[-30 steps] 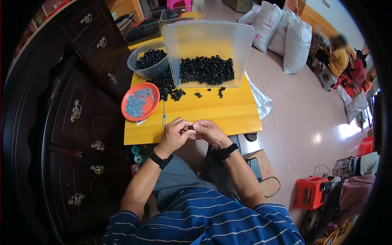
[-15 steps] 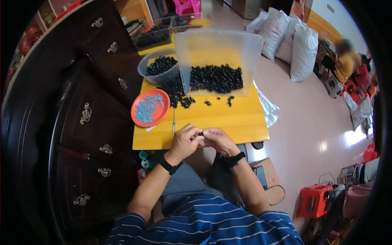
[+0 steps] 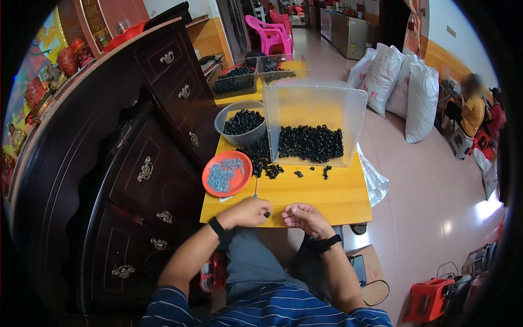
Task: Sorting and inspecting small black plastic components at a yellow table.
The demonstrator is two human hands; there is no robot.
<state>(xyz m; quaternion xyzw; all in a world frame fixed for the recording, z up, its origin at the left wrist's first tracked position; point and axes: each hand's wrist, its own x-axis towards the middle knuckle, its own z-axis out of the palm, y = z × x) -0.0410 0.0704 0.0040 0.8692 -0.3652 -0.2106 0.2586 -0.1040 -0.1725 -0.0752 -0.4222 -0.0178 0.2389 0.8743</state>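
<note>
Head view, lower centre of the frame: the two hands, joined over a small dark part half a second earlier, are now separated. Left hand [image 3: 251, 211] carries the black piece [image 3: 267, 215] at its fingertips, turned downward over the front edge of the table [image 3: 332, 207]. Right hand [image 3: 305, 216] stands clear of it, fingers curled toward the thumb; whether these grasp anything is too small to determine. Consequence: two-handed handling of the piece is interrupted, and the left hand alone now bears it. The camera also tilts up, so the table sits lower in the frame.

Materials, in order of distance. Table: yellow, smooth, with faint wood grain. Tool [image 3: 256, 188], just beyond the left hand: thin shaft, blue at the near end. Plate [image 3: 246, 175], left of centre: round, orange-red, glossy, rimmed. Contents: slender silvery-blue pieces [image 3: 222, 175], loosely heaped. Loose black parts [image 3: 273, 171], centre: short, rounded, some ring-like, scattered before the bin. Bin [image 3: 314, 97]: rectangular, translucent plastic, black parts massed inside. Bowl [image 3: 220, 129], left of the bin: round, translucent, filled with similar parts. Farther back, upper centre: clear rectangular boxes [image 3: 242, 89], also containing dark parts. Upper right: tall white sacks [image 3: 422, 103], creased and bulging, on pale, reflective floor tiles [image 3: 403, 174].
</note>
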